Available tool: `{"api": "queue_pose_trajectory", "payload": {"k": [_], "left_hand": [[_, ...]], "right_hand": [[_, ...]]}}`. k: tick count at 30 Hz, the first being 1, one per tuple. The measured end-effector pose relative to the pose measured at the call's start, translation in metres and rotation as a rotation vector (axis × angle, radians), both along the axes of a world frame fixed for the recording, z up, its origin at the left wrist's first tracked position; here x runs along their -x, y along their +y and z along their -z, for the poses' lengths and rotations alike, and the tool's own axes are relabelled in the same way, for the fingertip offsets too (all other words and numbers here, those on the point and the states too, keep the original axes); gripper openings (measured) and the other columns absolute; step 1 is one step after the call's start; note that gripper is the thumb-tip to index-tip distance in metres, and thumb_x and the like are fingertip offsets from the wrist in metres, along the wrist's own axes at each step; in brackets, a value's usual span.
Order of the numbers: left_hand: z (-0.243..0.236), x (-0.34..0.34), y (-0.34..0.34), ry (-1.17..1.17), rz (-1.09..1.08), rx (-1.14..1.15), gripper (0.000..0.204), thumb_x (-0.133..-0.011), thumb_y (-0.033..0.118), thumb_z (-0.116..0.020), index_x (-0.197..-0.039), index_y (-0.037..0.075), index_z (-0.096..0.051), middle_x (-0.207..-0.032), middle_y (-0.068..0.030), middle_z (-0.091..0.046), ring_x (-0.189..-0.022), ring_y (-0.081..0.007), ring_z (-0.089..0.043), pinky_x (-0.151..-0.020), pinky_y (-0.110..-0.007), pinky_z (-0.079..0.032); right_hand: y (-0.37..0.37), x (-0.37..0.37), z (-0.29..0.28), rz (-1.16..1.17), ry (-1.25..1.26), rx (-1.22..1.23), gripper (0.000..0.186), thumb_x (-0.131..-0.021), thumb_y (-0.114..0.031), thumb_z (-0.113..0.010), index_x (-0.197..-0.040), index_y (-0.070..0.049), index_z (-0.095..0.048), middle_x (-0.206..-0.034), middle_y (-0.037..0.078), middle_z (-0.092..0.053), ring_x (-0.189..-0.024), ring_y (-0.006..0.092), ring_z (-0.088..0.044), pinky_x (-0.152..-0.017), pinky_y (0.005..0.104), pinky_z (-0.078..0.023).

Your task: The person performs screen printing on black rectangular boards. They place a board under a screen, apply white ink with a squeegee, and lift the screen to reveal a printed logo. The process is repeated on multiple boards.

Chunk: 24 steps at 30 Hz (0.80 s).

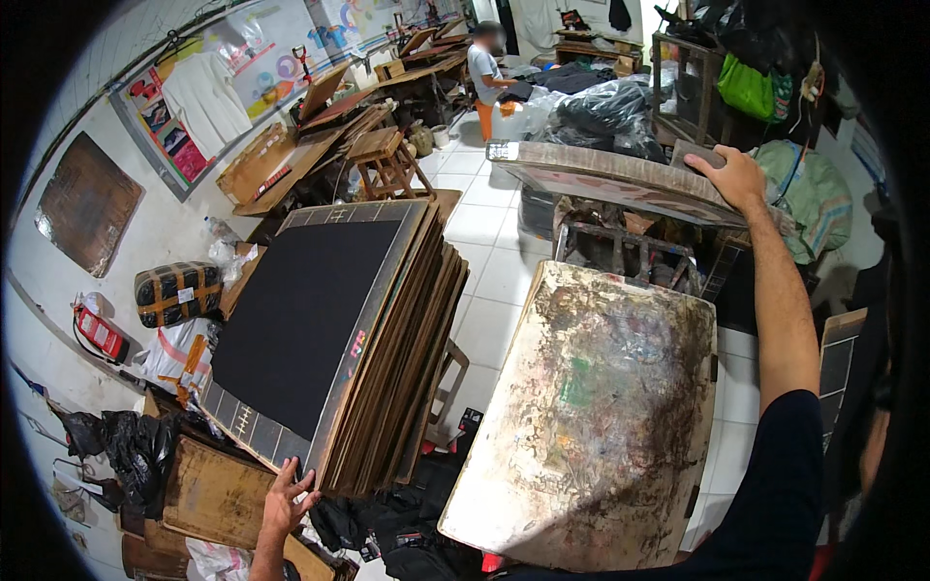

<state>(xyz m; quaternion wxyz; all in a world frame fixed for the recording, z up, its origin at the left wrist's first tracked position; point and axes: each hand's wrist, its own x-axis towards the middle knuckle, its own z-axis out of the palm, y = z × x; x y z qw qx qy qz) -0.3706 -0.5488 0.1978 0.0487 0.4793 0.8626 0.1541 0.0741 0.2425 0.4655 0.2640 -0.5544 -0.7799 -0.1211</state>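
Note:
On the left stands a tall stack of thin boards. Flat black fabric covers most of the topmost board, leaving a dark border with pale marks. My left hand has its fingers at that board's near corner, apparently gripping the edge. At the upper right, my right hand is closed around the raised edge of a screen-printing frame, at a small wooden block. The frame tilts up beyond a pale, paint-stained printing board, apart from its surface.
A dark metal stand is under the raised frame. Black garments lie between stack and printing board. A wooden stool and a person are farther back. Left are a fire extinguisher and a taped black parcel.

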Motion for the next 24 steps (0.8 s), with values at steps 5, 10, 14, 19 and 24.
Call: {"api": "queue_pose_trajectory", "payload": {"k": [5,10,14,19,24], "left_hand": [[-0.021,0.001,0.007,0.077,0.102,0.180,0.071,-0.089,0.024,-0.078,-0.153,0.016,-0.050,-0.150,-0.0270,-0.052,-0.144,-0.0453,-0.045,-0.111,-0.047,-0.048],[-0.086,-0.042,0.053,0.355,0.137,0.440,0.085,-0.085,0.014,-0.075,-0.161,0.016,-0.037,-0.145,-0.0313,-0.053,-0.135,-0.0442,-0.054,-0.107,-0.044,-0.052],[-0.131,-0.114,0.101,0.506,0.320,0.179,0.079,-0.081,0.013,-0.078,-0.154,0.012,-0.049,-0.129,-0.0271,-0.067,-0.118,-0.0427,-0.067,-0.096,-0.044,-0.059],[-0.076,-0.098,0.082,-0.064,-0.086,-0.319,0.059,-0.085,0.016,-0.078,-0.140,0.001,-0.061,-0.136,-0.0194,-0.066,-0.129,-0.0388,-0.061,-0.110,-0.047,-0.047],[0.024,0.014,-0.034,0.000,-0.982,-0.137,0.068,-0.104,0.053,-0.056,-0.127,-0.010,-0.059,-0.117,-0.0303,-0.066,-0.099,-0.0413,-0.063,-0.095,-0.053,-0.047]], "right_hand": [[0.005,-0.003,0.004,0.000,0.008,-0.021,0.096,-0.075,-0.087,-0.064,-0.128,-0.007,-0.072,-0.120,0.020,-0.074,-0.115,0.0367,-0.069,-0.100,0.0481,-0.053],[0.008,-0.002,0.007,0.018,0.025,-0.018,0.097,-0.075,-0.088,-0.064,-0.129,-0.007,-0.072,-0.121,0.021,-0.073,-0.116,0.0369,-0.069,-0.101,0.0479,-0.052],[0.005,0.001,0.002,0.032,0.020,0.042,0.098,-0.075,-0.088,-0.063,-0.130,-0.008,-0.071,-0.126,0.021,-0.071,-0.120,0.0353,-0.067,-0.103,0.0465,-0.051],[0.000,0.000,0.000,-0.002,-0.007,0.009,0.095,-0.076,-0.087,-0.063,-0.126,-0.007,-0.073,-0.116,0.020,-0.075,-0.113,0.0358,-0.070,-0.100,0.0467,-0.053],[0.004,-0.002,0.002,-0.009,-0.005,-0.013,0.098,-0.075,-0.089,-0.061,-0.126,-0.006,-0.073,-0.117,0.021,-0.075,-0.112,0.0361,-0.071,-0.099,0.0467,-0.054]]}}
